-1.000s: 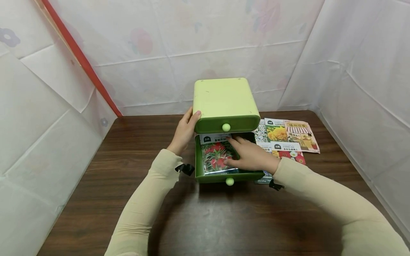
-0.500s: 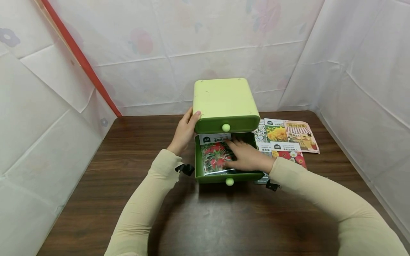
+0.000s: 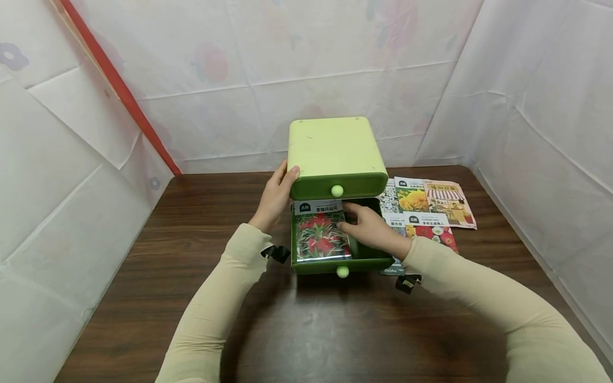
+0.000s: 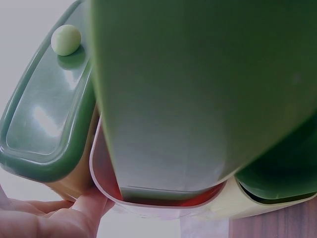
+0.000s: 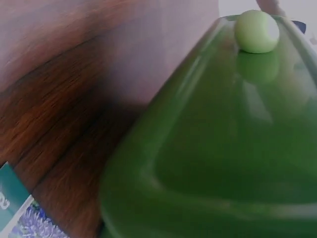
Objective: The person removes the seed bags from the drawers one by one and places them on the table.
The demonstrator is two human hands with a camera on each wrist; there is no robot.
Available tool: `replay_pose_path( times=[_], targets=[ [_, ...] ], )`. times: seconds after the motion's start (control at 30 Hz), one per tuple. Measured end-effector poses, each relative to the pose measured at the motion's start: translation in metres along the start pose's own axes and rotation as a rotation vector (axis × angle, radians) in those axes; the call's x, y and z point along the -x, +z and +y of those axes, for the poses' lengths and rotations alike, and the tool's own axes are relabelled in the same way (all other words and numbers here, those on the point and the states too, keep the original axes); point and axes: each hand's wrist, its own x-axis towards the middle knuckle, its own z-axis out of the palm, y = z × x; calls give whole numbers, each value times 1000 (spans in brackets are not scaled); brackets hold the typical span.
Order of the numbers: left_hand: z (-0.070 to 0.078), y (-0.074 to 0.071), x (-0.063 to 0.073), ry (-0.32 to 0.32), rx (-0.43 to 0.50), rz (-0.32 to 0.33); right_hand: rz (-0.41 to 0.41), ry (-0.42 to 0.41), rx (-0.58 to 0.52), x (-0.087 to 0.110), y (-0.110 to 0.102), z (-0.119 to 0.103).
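Note:
A two-tier drawer box with a pale yellow-green top [image 3: 335,146] stands on the table. Its lower green drawer [image 3: 369,263] is pulled out, and a seed packet [image 3: 323,236] with red flowers lies in the drawer's left part. My left hand [image 3: 275,194] holds the upper tier at its left side, thumb by the front corner; the left wrist view shows those fingers [image 4: 84,210] against it. Reaching into the lower drawer, my right hand [image 3: 371,229] has its thumb and fingertips at the packet's right edge. The right wrist view shows the drawer front and round knob [image 5: 256,31], not this hand.
Several seed packets, one with a yellow flower [image 3: 413,199] and one with red and white flowers [image 3: 433,234], lie on the table right of the box. The upper drawer [image 3: 313,187] is closed. White sheeting [image 3: 215,117] hangs behind the dark wooden table [image 3: 206,213].
The red-flower packet has shifted slightly left and straightened in the drawer. My right hand has drawn its fingers in from above the packet to its right edge. My left hand stays put.

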Motion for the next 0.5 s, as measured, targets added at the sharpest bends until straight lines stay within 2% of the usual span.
replay_pose_path(
  times=[0.3,0.5],
  targets=[
    [1,0,1,-3,-61,8,-61,187,-364,-5,-5,0],
    [0,1,1,4,-53,16,-75,214,-428,-5,-8,-1]
  ],
)
